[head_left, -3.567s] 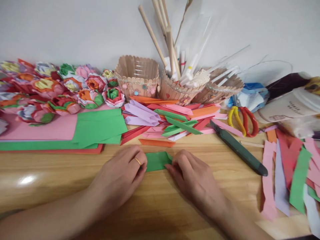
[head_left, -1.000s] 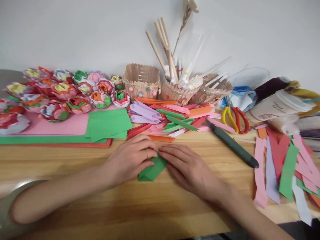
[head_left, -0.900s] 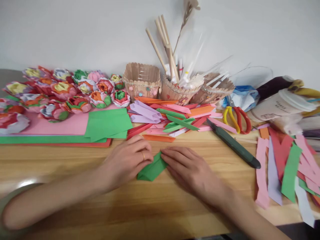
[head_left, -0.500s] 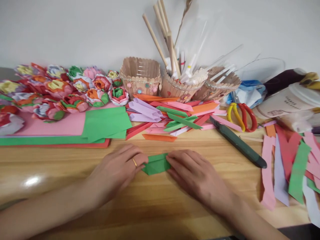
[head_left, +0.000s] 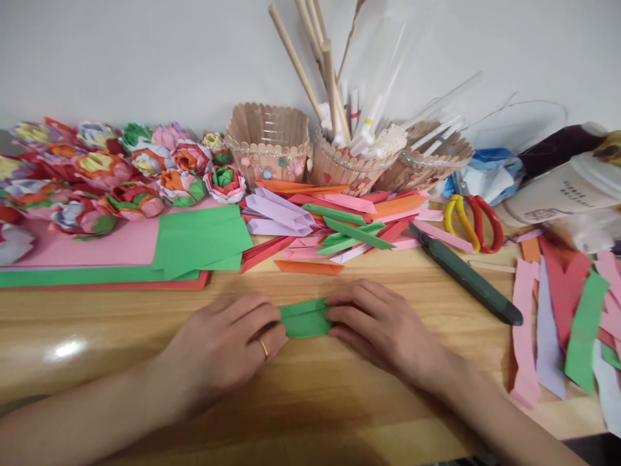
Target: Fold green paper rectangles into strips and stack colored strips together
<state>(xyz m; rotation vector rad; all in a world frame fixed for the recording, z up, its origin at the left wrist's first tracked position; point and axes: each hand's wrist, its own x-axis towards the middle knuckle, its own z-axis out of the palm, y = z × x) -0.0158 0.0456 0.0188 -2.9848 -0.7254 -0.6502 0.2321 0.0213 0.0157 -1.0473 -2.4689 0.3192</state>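
A small folded piece of green paper (head_left: pixel 305 320) lies between my two hands on the wooden table. My left hand (head_left: pixel 237 340), with a gold ring on one finger, is closed on the paper's left end. At the right end, the fingers of my right hand (head_left: pixel 376 327) are pressed together on it. A crease runs along the paper near its upper edge. Both ends are hidden under my fingertips. Just beyond my hands is a pile of folded paper strips (head_left: pixel 349 223) in purple, green, pink, red and orange.
Paper flowers (head_left: pixel 136 162) and stacked coloured sheets (head_left: pixel 198 236) are at the left. Wooden-stick baskets (head_left: pixel 269 139) stand by the wall, one holding sticks and pens. A utility knife (head_left: pixel 468 275), scissors (head_left: pixel 478 223), paper scraps (head_left: pixel 553 317) and a white tub (head_left: pixel 567 191) lie to the right.
My left hand has turned and its fingers have shifted on the paper's left end. The paper's lower edge now looks flatter. The camera view has shifted slightly.
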